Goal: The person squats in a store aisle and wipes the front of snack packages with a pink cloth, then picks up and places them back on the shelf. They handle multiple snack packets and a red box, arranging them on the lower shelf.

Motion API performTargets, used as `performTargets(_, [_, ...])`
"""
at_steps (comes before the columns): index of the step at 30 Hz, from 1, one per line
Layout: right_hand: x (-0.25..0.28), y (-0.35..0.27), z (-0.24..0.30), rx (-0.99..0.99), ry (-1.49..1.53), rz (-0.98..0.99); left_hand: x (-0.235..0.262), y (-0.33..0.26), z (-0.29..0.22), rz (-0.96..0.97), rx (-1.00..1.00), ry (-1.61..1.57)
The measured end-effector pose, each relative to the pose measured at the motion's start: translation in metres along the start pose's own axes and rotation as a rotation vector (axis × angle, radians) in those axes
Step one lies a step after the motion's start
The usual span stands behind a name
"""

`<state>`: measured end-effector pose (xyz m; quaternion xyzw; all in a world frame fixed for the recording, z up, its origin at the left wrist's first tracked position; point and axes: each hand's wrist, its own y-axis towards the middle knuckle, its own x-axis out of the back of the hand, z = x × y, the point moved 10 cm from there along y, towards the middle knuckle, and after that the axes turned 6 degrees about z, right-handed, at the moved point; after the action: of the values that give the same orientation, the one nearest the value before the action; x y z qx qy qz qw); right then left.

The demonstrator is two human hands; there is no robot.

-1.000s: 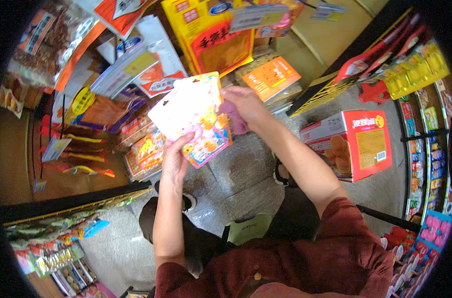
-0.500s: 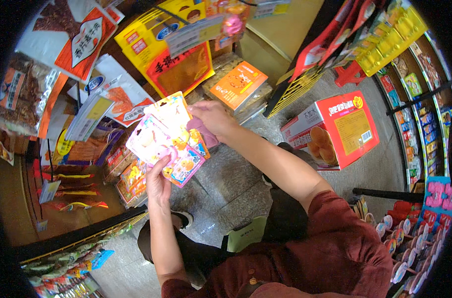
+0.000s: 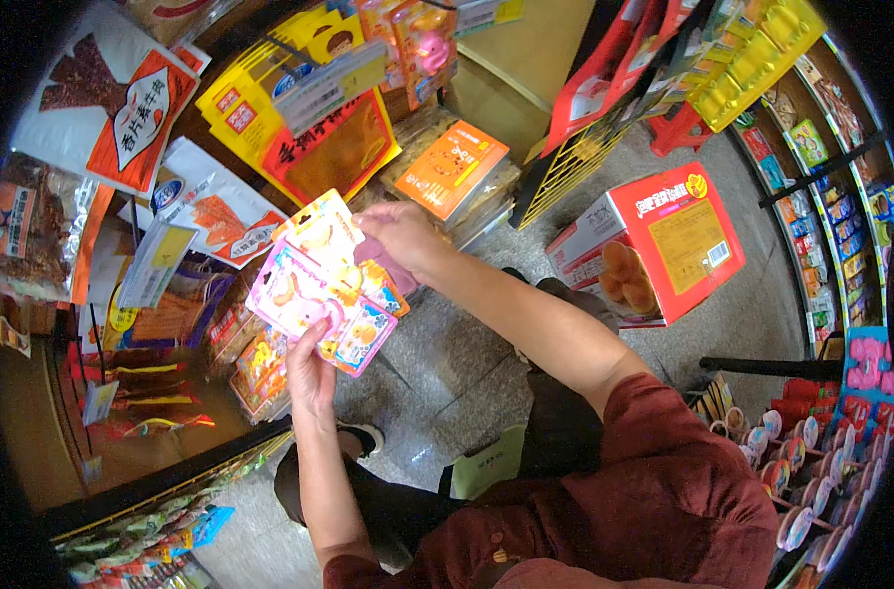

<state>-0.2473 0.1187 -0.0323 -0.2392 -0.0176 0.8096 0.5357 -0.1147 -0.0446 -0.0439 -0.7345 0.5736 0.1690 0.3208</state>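
My left hand [image 3: 312, 373] is closed on a pink-edged carded blister pack [image 3: 288, 293], its thumb lying over the front. Behind that pack, and partly covered by it, is a yellow-orange carded pack [image 3: 321, 224] with a hang hole. My right hand [image 3: 404, 239] is closed around a mauve cloth [image 3: 392, 269], which lies against the right edge of the yellow-orange pack. Its fingertips are at that pack's upper right side; whether they also grip the card is hidden. Both packs are tilted, fanned out in front of the hanging snack bags.
Yellow snack bags [image 3: 334, 142] and white-and-orange bags [image 3: 221, 201] hang on hooks ahead, with price tags [image 3: 157, 265]. A red carton [image 3: 653, 245] stands on the floor to the right, near a yellow wire rack [image 3: 555, 177]. A green bag [image 3: 489, 461] lies near my legs.
The view has shifted slightly, so the shelves and carton sit a little differently. Both hands keep their holds on the packs and cloth, with only slight movement.
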Motion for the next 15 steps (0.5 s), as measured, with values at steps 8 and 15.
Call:
performTargets(8, [-0.002, -0.003, 0.009, 0.091, 0.067, 0.011, -0.005, -0.002, -0.006, 0.024, -0.029, 0.062])
performTargets(15, [-0.016, -0.007, 0.004, 0.037, -0.054, 0.145, -0.009, -0.004, -0.014, 0.035, -0.067, 0.021])
